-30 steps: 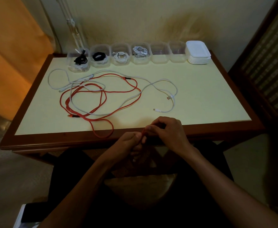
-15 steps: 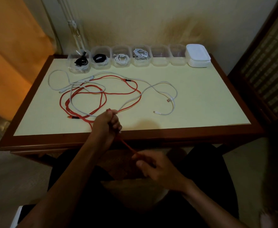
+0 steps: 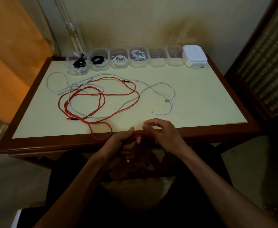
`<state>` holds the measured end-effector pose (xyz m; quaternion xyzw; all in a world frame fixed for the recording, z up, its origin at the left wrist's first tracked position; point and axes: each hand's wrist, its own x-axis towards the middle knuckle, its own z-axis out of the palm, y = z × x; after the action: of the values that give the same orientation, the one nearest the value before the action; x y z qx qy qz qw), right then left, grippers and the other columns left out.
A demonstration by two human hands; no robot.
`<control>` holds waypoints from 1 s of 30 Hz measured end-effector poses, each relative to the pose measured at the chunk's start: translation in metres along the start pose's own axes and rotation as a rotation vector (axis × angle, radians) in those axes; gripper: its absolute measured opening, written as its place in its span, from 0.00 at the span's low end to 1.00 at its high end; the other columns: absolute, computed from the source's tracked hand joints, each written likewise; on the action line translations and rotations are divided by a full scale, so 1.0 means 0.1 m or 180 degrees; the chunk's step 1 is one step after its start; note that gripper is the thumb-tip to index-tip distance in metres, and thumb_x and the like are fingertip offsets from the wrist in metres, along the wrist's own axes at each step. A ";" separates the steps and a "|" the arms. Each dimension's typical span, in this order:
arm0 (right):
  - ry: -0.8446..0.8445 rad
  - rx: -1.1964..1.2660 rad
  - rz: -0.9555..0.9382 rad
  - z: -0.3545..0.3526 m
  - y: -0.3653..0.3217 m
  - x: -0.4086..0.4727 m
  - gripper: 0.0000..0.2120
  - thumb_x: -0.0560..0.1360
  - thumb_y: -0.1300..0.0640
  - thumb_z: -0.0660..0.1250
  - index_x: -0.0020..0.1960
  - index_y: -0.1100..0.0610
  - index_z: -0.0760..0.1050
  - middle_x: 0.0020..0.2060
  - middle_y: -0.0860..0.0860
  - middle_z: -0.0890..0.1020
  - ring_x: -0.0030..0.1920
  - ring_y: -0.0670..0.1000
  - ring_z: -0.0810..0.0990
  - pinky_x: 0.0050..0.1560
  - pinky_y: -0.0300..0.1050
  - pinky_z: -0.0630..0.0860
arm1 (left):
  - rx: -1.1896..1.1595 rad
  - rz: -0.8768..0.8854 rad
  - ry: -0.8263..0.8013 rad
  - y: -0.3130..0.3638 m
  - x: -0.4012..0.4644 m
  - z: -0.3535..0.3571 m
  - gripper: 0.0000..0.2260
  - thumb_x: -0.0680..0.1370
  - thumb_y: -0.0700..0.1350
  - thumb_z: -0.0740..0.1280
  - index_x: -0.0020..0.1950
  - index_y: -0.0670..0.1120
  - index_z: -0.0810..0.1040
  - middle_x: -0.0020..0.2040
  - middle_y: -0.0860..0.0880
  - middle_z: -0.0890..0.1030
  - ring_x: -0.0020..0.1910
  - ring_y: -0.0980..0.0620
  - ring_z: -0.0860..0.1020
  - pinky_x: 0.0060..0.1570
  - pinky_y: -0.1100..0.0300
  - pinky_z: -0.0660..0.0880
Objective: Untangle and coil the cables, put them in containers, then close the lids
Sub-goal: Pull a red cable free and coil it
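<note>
Red cable (image 3: 102,94) gripped in left hand (image 3: 123,140), right hand (image 3: 164,134) fingers loosely spread beside it

Dark brown wooden table (image 3: 243,129) with pale yellow top stood against stained cream wall (image 3: 151,22). Orange curtain (image 3: 11,55) hung left, dark woven-panel screen (image 3: 266,71) right. Light dim.

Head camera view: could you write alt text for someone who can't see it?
A person's left hand grips a red cable at the table's near edge, right hand alongside. It lies tangled with white cables; six clear containers and stacked lids line the back.
</note>
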<state>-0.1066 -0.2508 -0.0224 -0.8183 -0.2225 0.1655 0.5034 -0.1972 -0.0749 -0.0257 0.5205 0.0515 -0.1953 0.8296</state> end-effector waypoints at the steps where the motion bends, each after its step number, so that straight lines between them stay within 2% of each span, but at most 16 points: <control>1: -0.0244 0.0298 0.0092 0.01 0.03 -0.02 0.15 0.79 0.46 0.64 0.56 0.56 0.81 0.44 0.53 0.84 0.32 0.43 0.76 0.35 0.40 0.71 | -0.0088 -0.0037 -0.0020 0.01 -0.01 0.02 0.19 0.82 0.53 0.56 0.41 0.44 0.77 0.29 0.49 0.59 0.26 0.53 0.56 0.28 0.61 0.60; 3: -0.0556 0.0797 0.0232 0.06 0.06 -0.09 0.20 0.82 0.45 0.58 0.50 0.59 0.81 0.33 0.60 0.77 0.28 0.52 0.70 0.30 0.43 0.67 | -0.0254 -0.0055 0.0096 0.02 0.00 0.07 0.19 0.83 0.52 0.55 0.39 0.44 0.74 0.28 0.50 0.59 0.25 0.54 0.56 0.27 0.62 0.60; 5: -0.0548 0.0830 0.0107 0.16 0.09 -0.13 0.24 0.81 0.43 0.56 0.41 0.60 0.76 0.28 0.58 0.73 0.28 0.51 0.71 0.31 0.43 0.68 | -0.0482 -0.0128 0.0406 0.02 0.04 0.10 0.19 0.83 0.52 0.54 0.37 0.44 0.71 0.27 0.51 0.60 0.25 0.55 0.56 0.26 0.62 0.59; 7: -0.0216 0.0527 -0.0140 0.30 0.14 -0.13 0.21 0.81 0.43 0.56 0.38 0.55 0.76 0.30 0.51 0.77 0.32 0.46 0.76 0.37 0.41 0.72 | -0.0752 -0.0230 0.0601 0.00 0.07 0.15 0.19 0.83 0.51 0.53 0.37 0.44 0.70 0.27 0.51 0.59 0.24 0.55 0.56 0.26 0.62 0.59; 9: 0.0217 0.0315 -0.0199 0.41 0.19 -0.10 0.19 0.79 0.42 0.57 0.37 0.52 0.74 0.28 0.45 0.76 0.30 0.42 0.74 0.35 0.41 0.71 | -0.0810 -0.0294 0.0639 -0.01 0.09 0.21 0.19 0.84 0.51 0.52 0.38 0.43 0.71 0.27 0.51 0.59 0.24 0.55 0.57 0.27 0.61 0.61; 11: 0.0475 0.0247 -0.0254 0.46 0.24 -0.08 0.18 0.79 0.41 0.56 0.37 0.49 0.73 0.28 0.41 0.77 0.30 0.41 0.75 0.33 0.39 0.69 | -0.0767 -0.0330 0.0636 0.00 0.11 0.25 0.20 0.84 0.52 0.52 0.41 0.42 0.72 0.28 0.50 0.61 0.24 0.55 0.60 0.27 0.61 0.64; 14: 0.0631 0.0204 -0.0413 0.49 0.28 -0.07 0.19 0.81 0.39 0.55 0.35 0.44 0.70 0.27 0.44 0.76 0.30 0.42 0.74 0.32 0.43 0.69 | -0.0720 -0.0287 0.0526 0.00 0.10 0.25 0.19 0.84 0.51 0.52 0.44 0.40 0.74 0.28 0.49 0.63 0.25 0.54 0.63 0.29 0.60 0.68; 16: 0.0641 0.0265 -0.0461 0.51 0.29 -0.07 0.19 0.79 0.38 0.53 0.35 0.45 0.72 0.27 0.44 0.76 0.30 0.43 0.75 0.33 0.46 0.71 | -0.0739 -0.0245 0.0412 -0.03 0.08 0.23 0.18 0.84 0.50 0.54 0.43 0.41 0.74 0.28 0.48 0.64 0.26 0.53 0.65 0.31 0.60 0.69; 18: 0.0590 0.0251 -0.0511 0.53 0.31 -0.07 0.23 0.79 0.38 0.54 0.37 0.52 0.75 0.29 0.47 0.78 0.32 0.46 0.77 0.34 0.48 0.73 | -0.0814 -0.0175 0.0350 -0.06 0.07 0.23 0.16 0.83 0.48 0.55 0.41 0.42 0.73 0.27 0.49 0.63 0.25 0.54 0.64 0.30 0.60 0.67; 21: 0.0404 -0.0220 -0.0683 0.44 0.31 -0.04 0.19 0.81 0.42 0.58 0.39 0.55 0.72 0.29 0.46 0.74 0.30 0.45 0.74 0.32 0.43 0.70 | -0.0925 -0.0172 0.0533 -0.11 0.07 0.18 0.15 0.81 0.48 0.57 0.35 0.45 0.71 0.26 0.51 0.59 0.23 0.55 0.57 0.25 0.62 0.61; 25: 0.0291 -0.0673 -0.1115 0.30 0.24 0.01 0.15 0.77 0.44 0.65 0.46 0.57 0.78 0.37 0.49 0.79 0.38 0.45 0.77 0.39 0.39 0.74 | -0.0940 -0.0286 0.0766 -0.20 0.00 0.09 0.16 0.78 0.49 0.60 0.31 0.48 0.67 0.25 0.52 0.60 0.21 0.55 0.57 0.23 0.62 0.58; 27: 0.0278 -0.0469 -0.1207 0.32 0.20 -0.01 0.12 0.79 0.49 0.65 0.46 0.58 0.80 0.38 0.48 0.80 0.40 0.44 0.78 0.41 0.38 0.74 | -0.1208 -0.0205 0.0781 -0.20 -0.02 0.07 0.17 0.78 0.49 0.60 0.29 0.48 0.65 0.23 0.53 0.59 0.20 0.56 0.57 0.22 0.62 0.56; 30: 0.0470 -0.0158 -0.0993 0.35 0.27 -0.04 0.08 0.80 0.57 0.64 0.47 0.58 0.80 0.35 0.43 0.78 0.38 0.40 0.78 0.40 0.33 0.71 | -0.1986 0.0121 0.0775 -0.13 -0.01 0.07 0.17 0.78 0.49 0.58 0.29 0.48 0.66 0.23 0.53 0.59 0.20 0.57 0.58 0.24 0.62 0.54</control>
<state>-0.1220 -0.2368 -0.0615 -0.7960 -0.3132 0.0194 0.5175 -0.2035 -0.0859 -0.0333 0.2619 0.1978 -0.0910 0.9402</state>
